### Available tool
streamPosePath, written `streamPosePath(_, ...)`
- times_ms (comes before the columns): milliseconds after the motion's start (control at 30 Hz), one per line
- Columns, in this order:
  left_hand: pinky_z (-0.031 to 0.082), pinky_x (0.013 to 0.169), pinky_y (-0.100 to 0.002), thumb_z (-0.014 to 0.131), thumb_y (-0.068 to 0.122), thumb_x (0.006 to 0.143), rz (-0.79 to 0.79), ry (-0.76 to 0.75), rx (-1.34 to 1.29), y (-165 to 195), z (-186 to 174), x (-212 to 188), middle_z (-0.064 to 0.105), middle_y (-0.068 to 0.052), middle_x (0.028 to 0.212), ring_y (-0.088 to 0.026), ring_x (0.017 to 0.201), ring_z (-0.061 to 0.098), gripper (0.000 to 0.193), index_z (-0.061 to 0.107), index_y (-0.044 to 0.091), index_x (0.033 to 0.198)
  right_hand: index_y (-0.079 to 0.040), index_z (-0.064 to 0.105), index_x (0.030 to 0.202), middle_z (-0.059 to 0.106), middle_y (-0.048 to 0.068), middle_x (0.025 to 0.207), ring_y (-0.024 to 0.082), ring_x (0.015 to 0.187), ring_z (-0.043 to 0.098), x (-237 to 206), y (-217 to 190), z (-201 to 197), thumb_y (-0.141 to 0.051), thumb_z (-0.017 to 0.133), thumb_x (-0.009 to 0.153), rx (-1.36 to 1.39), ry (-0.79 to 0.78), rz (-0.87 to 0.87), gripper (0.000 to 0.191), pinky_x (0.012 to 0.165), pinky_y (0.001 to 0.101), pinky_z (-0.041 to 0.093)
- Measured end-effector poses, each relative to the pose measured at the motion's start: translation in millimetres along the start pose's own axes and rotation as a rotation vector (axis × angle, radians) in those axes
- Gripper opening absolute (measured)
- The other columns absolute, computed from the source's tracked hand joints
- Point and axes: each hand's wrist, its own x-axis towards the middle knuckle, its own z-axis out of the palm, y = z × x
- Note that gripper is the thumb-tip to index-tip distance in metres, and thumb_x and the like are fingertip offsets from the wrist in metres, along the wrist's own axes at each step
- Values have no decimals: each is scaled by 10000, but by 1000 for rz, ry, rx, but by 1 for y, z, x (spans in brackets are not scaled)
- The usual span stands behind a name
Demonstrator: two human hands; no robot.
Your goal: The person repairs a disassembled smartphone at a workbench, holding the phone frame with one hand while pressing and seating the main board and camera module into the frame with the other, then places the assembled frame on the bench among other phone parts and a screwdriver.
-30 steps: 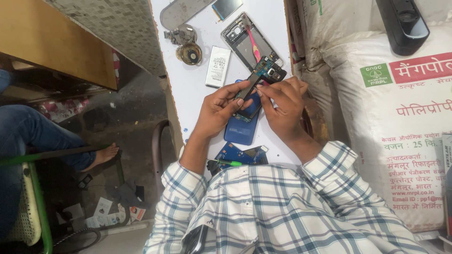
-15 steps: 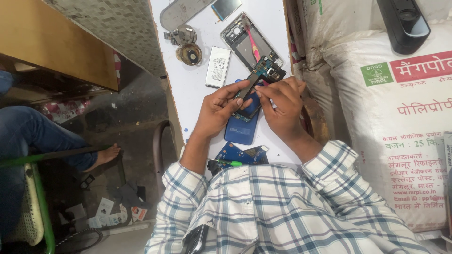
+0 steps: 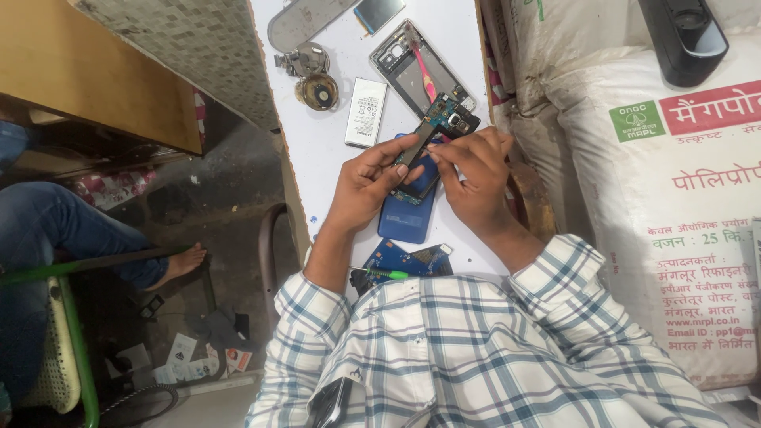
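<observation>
A dark, component-studded circuit board (image 3: 432, 135) is pinched between the left hand (image 3: 369, 178) and right hand (image 3: 476, 170) above a glossy blue phone shell (image 3: 406, 218), near the white desk's (image 3: 333, 150) right edge. A flat white battery (image 3: 365, 112) and gutted metal frame (image 3: 416, 67) are seen beyond.

- The person is wearing a white shirt (image 3: 476, 349) checked in blue and grey.
- Both sleeves are sitting rolled up, leaving forearms bare.
- Both hands, left hand (image 3: 369, 178) and right hand (image 3: 476, 178), are wearing no gloves.

table (image 3: 333, 150) smooth matt white laminate | circuit board (image 3: 432, 135) dark, small shiny metal parts | phone back (image 3: 406, 218) glossy blue plastic | phone frame (image 3: 412, 67) bare grey metal | battery (image 3: 366, 111) white paper label | sack (image 3: 634, 198) rough woven plastic | shirt (image 3: 476, 349) checked cloth
</observation>
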Motion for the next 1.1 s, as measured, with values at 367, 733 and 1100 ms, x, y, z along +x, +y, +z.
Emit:
streamPosePath(367,575,1077,-299,538,-84,1039,13,-4,22,0,2,0,619,-221,1420,-211,1212,668,400,532,-90,1440,-86,742,1071,675,8,958,189,933,547,-1,1,0,-9,790,950,35,15,28,151,931,362,344)
streamPosePath(733,581,1017,-278,526,-89,1041,4,18,18,-2,0,0,634,-226,1395,-206,1152,691,406,527,-88,1447,-94,734,1015,628,15,903,191,907,557,1,-2,-3,-15,803,896,-44,-64,-87,159,938,388,315)
streamPosePath(1100,583,1040,-284,527,-89,1041,4,7,5,-3,0,2,640,-213,1385,-193,1153,688,399,534,-84,1440,-94,733,1081,649,8,943,205,930,554,-1,1,-2,-4,790,929,-24,-23,-43,185,944,380,328)
